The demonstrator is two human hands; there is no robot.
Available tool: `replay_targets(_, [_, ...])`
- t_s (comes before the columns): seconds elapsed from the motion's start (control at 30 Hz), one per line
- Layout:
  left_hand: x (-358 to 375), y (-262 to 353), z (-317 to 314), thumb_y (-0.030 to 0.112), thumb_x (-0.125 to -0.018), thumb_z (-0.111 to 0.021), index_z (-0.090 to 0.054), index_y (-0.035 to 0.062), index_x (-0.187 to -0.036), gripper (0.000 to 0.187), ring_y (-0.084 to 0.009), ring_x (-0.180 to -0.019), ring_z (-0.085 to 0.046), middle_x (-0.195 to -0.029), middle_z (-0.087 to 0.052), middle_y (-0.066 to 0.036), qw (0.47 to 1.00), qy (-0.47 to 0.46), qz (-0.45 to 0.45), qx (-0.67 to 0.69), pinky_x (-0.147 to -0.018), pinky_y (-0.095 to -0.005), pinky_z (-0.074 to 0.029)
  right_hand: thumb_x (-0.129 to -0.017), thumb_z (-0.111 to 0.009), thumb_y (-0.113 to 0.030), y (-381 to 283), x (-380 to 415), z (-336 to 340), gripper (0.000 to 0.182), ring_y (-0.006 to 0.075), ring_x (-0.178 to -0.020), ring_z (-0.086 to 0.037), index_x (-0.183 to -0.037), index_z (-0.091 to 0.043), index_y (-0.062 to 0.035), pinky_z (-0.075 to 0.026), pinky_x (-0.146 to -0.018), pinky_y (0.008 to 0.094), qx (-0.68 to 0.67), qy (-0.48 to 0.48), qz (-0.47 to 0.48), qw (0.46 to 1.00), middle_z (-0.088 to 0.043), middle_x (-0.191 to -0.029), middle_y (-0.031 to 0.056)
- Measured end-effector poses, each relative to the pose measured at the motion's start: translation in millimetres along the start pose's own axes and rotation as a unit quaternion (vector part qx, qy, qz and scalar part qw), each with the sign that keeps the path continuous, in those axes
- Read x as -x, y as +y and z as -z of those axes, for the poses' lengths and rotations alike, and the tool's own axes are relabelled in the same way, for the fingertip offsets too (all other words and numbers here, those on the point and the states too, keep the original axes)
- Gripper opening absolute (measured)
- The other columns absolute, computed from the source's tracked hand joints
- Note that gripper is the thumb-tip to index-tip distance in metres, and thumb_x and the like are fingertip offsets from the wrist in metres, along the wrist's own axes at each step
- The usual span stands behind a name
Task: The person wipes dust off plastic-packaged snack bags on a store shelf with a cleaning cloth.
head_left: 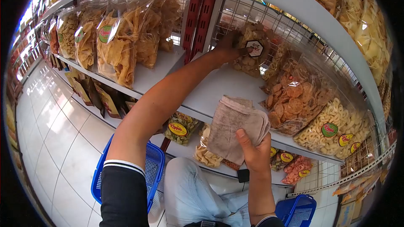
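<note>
My left arm reaches across the white shelf to its back, where my left hand is closed on a clear snack bag with a hexagonal label. The bag stands upright near the wire mesh. Lower down, my right hand holds a folded greyish-brown cloth, thumb on top, in front of the shelf's front edge. To the right of the held bag sit a bag of round orange crackers and a bag of pale curled snacks.
Large chip bags fill the left shelf, beyond a red upright post. More snack packs lie on the lower shelf. Blue baskets stand on the tiled floor at both sides of my legs. An upper shelf edge curves overhead.
</note>
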State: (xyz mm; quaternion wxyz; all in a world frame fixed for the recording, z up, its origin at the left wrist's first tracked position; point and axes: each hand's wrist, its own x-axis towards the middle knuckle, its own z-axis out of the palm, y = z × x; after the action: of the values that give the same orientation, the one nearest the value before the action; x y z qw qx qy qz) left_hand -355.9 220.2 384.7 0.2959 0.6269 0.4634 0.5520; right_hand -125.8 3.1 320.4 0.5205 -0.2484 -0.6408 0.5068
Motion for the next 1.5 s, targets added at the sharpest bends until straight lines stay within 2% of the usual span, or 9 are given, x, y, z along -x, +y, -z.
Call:
replay_targets(0.27, [3.7,0.5,3.1,0.035,-0.079,-0.094,-0.044,0.0025,-0.153,0.095,-0.0321,-0.138,-0.058,-0.148,-0.058,-0.022,0.996,0.024,0.014,-0.090,-0.114,-0.0428,-0.049,-0.099,-0.077,-0.016,-1.5,-0.4,-6.4,0.033,0.0123,-0.100,-0.068,-0.124,-0.069,0.0035,-0.054,-0.090,0.0287,-0.052,0.047,-0.004,0.998,-0.075,-0.112,0.0060])
replay_targets(0.4, [25.0,7.8,24.7,0.029,-0.085,-0.090,-0.052,0.0008,-0.146,0.077,-0.0308,-0.122,-0.069,-0.133,-0.069,-0.019,0.985,0.065,-0.057,-0.152,-0.104,-0.0408,-0.055,-0.101,-0.076,-0.018,-1.0,-0.2,-7.6,0.033,0.0125,-0.103,-0.067,-0.125,-0.068,0.0031,-0.053,-0.094,0.0291,-0.056,0.050,-0.008,0.997,-0.074,-0.115,0.0064])
replay_targets(0.6, [187.1,72.0,71.4,0.012,-0.098,-0.076,-0.062,-0.0036,-0.136,0.043,-0.0213,-0.116,-0.070,-0.129,-0.070,-0.015,0.961,0.124,-0.187,-0.161,-0.103,-0.0354,-0.056,-0.102,-0.074,-0.018,5.1,20.9,-4.5,0.033,0.0130,-0.104,-0.067,-0.127,-0.068,0.0030,-0.052,-0.095,0.0294,-0.058,0.029,-0.030,0.997,-0.074,-0.118,0.0068])
replay_targets(0.67, [255.2,84.0,76.4,0.009,-0.095,-0.075,-0.068,-0.0025,-0.126,0.034,-0.0225,-0.105,-0.074,-0.118,-0.075,-0.014,0.951,0.159,-0.226,-0.138,-0.094,-0.0341,-0.058,-0.101,-0.074,-0.017,10.2,35.3,-7.0,0.034,0.0133,-0.105,-0.067,-0.127,-0.068,0.0029,-0.052,-0.096,0.0295,-0.060,0.019,-0.045,0.997,-0.074,-0.119,0.0070])
replay_targets(0.8, [401.1,88.5,84.8,0.003,-0.094,-0.071,-0.069,-0.0050,-0.120,0.028,-0.0217,-0.104,-0.074,-0.114,-0.074,-0.016,0.959,0.172,-0.084,-0.208,-0.091,-0.0338,-0.058,-0.100,-0.075,-0.015,39.0,74.9,-7.1,0.034,0.0143,-0.107,-0.067,-0.128,-0.068,0.0029,-0.052,-0.098,0.0306,-0.039,-0.009,-0.064,0.997,-0.073,-0.121,0.0074])
replay_targets(1.03, [599.1,-6.3,94.8,0.004,-0.088,-0.077,-0.071,-0.0011,-0.118,0.031,-0.0299,-0.105,-0.073,-0.113,-0.074,-0.017,0.872,0.256,0.185,-0.374,-0.092,-0.0386,-0.057,-0.098,-0.077,-0.010,73.2,143.5,-7.6,0.049,0.0166,-0.117,-0.064,-0.142,-0.057,0.0015,-0.049,-0.104,0.0318,-0.060,0.014,-0.182,0.981,-0.067,-0.132,0.0089])
replay_targets(1.2, [666.1,-38.1,95.6,0.010,-0.088,-0.077,-0.068,0.0017,-0.123,0.037,-0.0399,-0.108,-0.069,-0.117,-0.070,-0.019,0.819,0.244,0.252,-0.454,-0.092,-0.0428,-0.056,-0.098,-0.077,-0.011,86.1,166.8,-37.7,0.045,0.0160,-0.112,-0.067,-0.137,-0.062,0.0024,-0.051,-0.100,0.0307,-0.070,-0.009,-0.219,0.973,-0.070,-0.128,0.0093])
replay_targets(1.33, [675.2,-27.7,82.7,0.019,-0.086,-0.081,-0.068,0.0039,-0.126,0.045,-0.0349,-0.116,-0.061,-0.121,-0.066,-0.017,0.722,0.194,0.311,-0.587,-0.097,-0.0451,-0.049,-0.099,-0.075,-0.013,74.2,168.3,-87.9,0.028,0.0141,-0.099,-0.070,-0.121,-0.073,0.0048,-0.055,-0.090,0.0313,0.047,-0.181,-0.217,0.958,-0.076,-0.113,0.0092])
replay_targets(1.5, [690.5,-25.7,85.6,0.026,-0.081,-0.085,-0.068,0.0068,-0.126,0.052,-0.0321,-0.110,-0.058,-0.110,-0.068,-0.015,0.581,0.088,0.417,-0.693,-0.093,-0.0517,-0.042,-0.097,-0.069,-0.005,78.7,156.1,-172.8,0.032,0.0329,-0.098,-0.076,-0.128,-0.070,0.0051,-0.057,-0.089,0.0370,0.060,-0.386,-0.067,0.918,-0.076,-0.110,0.0231])
